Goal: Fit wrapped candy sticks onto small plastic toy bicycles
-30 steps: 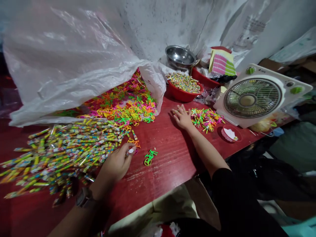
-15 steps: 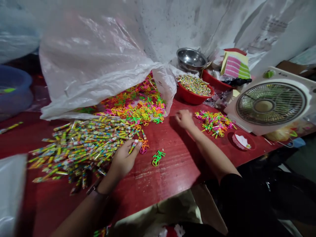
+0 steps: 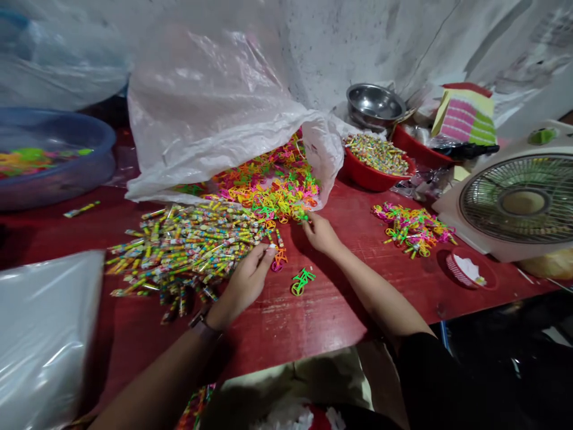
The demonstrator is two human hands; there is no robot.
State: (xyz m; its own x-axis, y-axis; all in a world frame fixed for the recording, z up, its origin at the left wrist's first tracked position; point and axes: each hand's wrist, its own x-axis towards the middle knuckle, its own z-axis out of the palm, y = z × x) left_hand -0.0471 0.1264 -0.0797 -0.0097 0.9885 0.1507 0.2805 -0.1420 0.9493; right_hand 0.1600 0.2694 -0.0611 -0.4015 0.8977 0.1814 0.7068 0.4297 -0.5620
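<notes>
My left hand (image 3: 244, 285) rests at the edge of a pile of wrapped candy sticks (image 3: 183, 251), its fingers pinching a short wrapped stick. Just beyond the fingertips lie an orange toy bicycle (image 3: 280, 258) and a pink one (image 3: 276, 266). My right hand (image 3: 320, 234) reaches the front of a heap of neon plastic toy bicycles (image 3: 273, 191), its fingertips closed on a small green piece. A green toy bicycle (image 3: 303, 281) lies alone on the red table (image 3: 322, 316) between my hands.
A white plastic bag (image 3: 224, 119) drapes behind the heap. Farther right stand a red bowl of candy (image 3: 373, 161), a steel bowl (image 3: 375, 104), a smaller bicycle heap (image 3: 414, 230) and a box fan (image 3: 521, 200). A blue basin (image 3: 49, 158) sits left; a clear plastic sheet (image 3: 45, 334) hangs near the camera.
The view has swung left, bringing the blue basin into sight. My right hand has moved left from the table to the bicycle heap. My left hand has shifted slightly toward the orange bicycle.
</notes>
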